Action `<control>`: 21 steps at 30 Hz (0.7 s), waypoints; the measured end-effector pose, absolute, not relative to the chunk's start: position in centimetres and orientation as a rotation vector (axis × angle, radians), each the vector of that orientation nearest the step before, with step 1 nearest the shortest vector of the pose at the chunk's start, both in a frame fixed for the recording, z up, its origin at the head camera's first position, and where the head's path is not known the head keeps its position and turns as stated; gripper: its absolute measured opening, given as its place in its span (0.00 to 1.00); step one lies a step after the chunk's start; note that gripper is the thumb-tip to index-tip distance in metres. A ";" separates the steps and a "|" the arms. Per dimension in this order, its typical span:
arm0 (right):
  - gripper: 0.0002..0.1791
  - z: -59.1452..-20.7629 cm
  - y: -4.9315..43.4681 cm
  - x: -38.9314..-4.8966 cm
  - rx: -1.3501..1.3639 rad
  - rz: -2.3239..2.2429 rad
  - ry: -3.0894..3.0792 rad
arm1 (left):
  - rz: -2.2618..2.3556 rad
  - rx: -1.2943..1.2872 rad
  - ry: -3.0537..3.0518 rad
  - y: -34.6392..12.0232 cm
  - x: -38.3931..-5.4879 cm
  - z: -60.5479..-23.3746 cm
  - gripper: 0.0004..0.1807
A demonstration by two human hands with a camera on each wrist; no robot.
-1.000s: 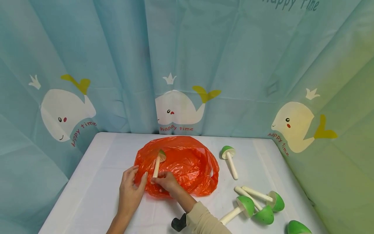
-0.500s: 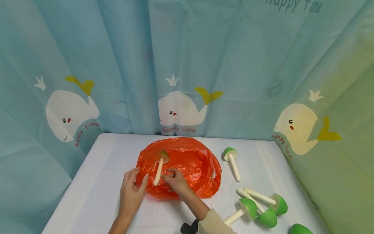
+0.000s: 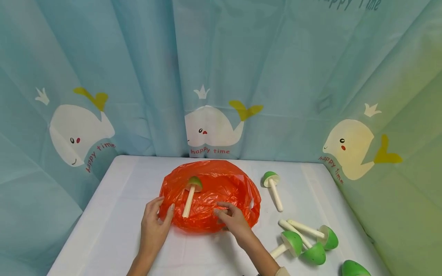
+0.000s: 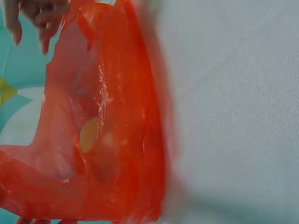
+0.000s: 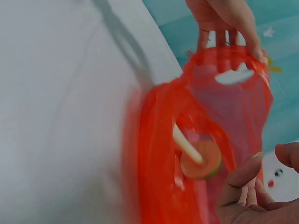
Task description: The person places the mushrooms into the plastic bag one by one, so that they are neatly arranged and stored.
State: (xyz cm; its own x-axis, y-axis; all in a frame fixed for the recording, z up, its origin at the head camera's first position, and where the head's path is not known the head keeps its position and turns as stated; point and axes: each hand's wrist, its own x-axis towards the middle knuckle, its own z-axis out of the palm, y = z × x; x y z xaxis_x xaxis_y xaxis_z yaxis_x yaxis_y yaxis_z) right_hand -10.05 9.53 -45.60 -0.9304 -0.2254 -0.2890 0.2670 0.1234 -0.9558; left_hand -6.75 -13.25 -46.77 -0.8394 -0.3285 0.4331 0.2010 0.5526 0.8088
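A red plastic bag [image 3: 207,220] lies with its mouth open on the white table. My left hand [image 3: 154,224] grips the bag's left side; in the right wrist view, its fingers are behind the handle [image 5: 210,58] and its thumb in front. Inside the bag rests a toy mushroom [image 3: 189,201], green cap toward the back and pale stem toward me. Over the bag's right part is my right hand [image 3: 236,224], fingers loosely bent around nothing. The right wrist view shows this mushroom [image 5: 201,163] lying within the red film.
To the right of the bag, one green-capped mushroom [image 3: 274,193] lies alone. Several more, including one mushroom [image 3: 314,253] with its cap toward me, are grouped near the front right. A blue curtain [image 3: 293,96] with whale prints surrounds the white table [image 3: 110,226].
My right hand has let go of the mushroom's stem and moved right. The mushroom stays in the bag, its stem end lying lower. My left hand keeps its hold on the bag.
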 end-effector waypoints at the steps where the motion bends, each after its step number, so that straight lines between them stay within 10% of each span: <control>1: 0.30 -45.5 10.1 -9.8 0.062 -1.872 2.039 | -1.263 0.103 -2.242 -13.3 -6.8 -46.8 0.16; 21: 0.19 -45.9 18.1 -5.5 0.219 -1.572 2.462 | -1.294 0.099 -2.254 -13.3 -7.0 -46.9 0.15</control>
State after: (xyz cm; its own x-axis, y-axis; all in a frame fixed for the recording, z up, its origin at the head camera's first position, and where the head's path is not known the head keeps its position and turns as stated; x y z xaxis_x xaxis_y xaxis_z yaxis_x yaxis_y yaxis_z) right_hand -5.50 18.09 -45.89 -0.9666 0.0112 -0.2562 0.2370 0.4197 -0.8762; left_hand -6.97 -13.28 -46.89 -0.8546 -0.3176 0.4108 0.1945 0.5378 0.8204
